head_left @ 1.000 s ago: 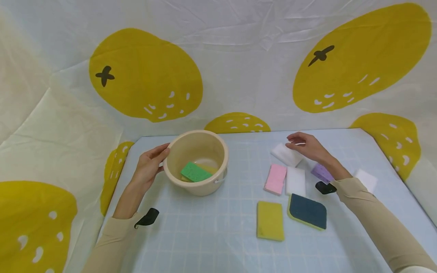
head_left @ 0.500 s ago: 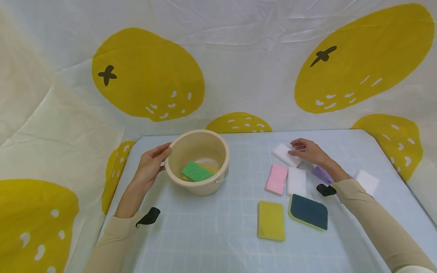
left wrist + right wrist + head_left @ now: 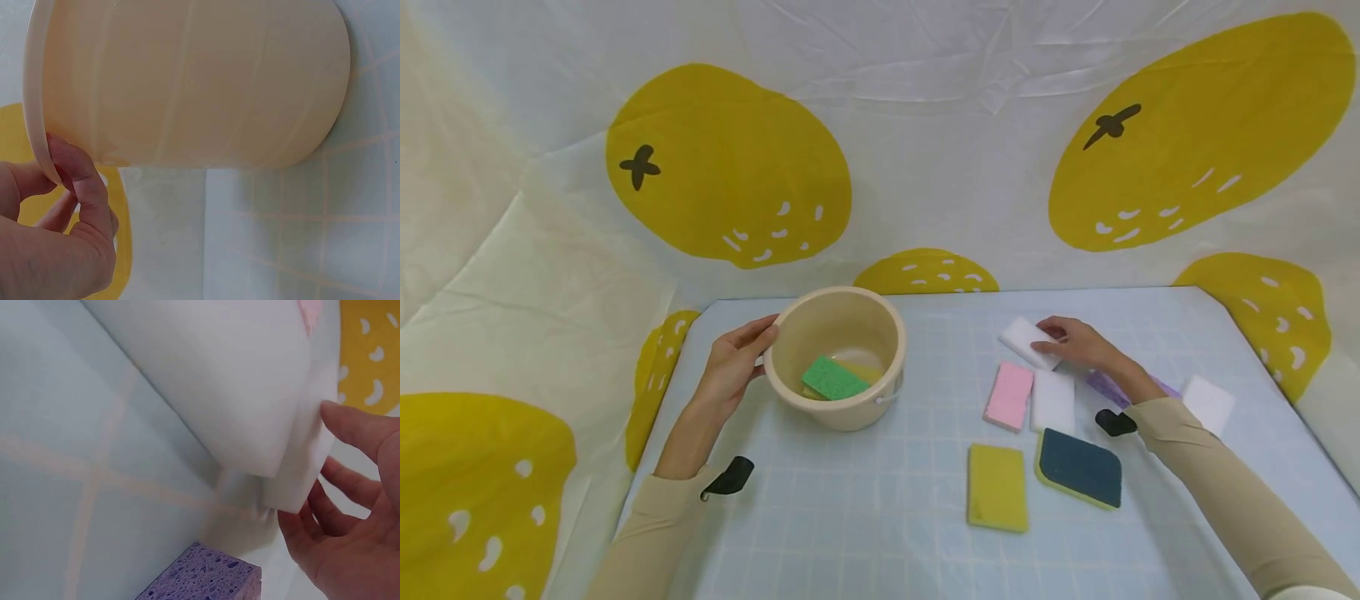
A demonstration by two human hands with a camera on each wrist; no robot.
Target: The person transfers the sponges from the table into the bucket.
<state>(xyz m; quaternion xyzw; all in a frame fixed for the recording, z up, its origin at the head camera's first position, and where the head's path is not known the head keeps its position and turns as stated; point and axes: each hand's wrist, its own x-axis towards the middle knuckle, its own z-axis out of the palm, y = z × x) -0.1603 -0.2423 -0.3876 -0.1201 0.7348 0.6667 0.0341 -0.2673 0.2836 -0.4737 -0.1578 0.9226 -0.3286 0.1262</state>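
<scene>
Two grips: left hand clamped on the bucket near the back-left corner of the table; right hand pinching a white sponge near the back edge; apparently grasping; lifting calls for firm fingers.

Straight ahead of me a white, slightly shiny sheet-like back wall rises, creased across its upper part, and to my left a creamier, wrinkled side wall meets it at a soft corner. Printed over them are oversized mustard-yellow fruit shapes with little white flecks; the two biggest, high up at left and right, each carry a dark, cross-like mark. Below spreads a broad, pale-blue tabletop crossed by thin, paler grid lines, its far corners cut at a slant. The light is soft, leaving faint, blurry shadows on the tabletop.
</scene>
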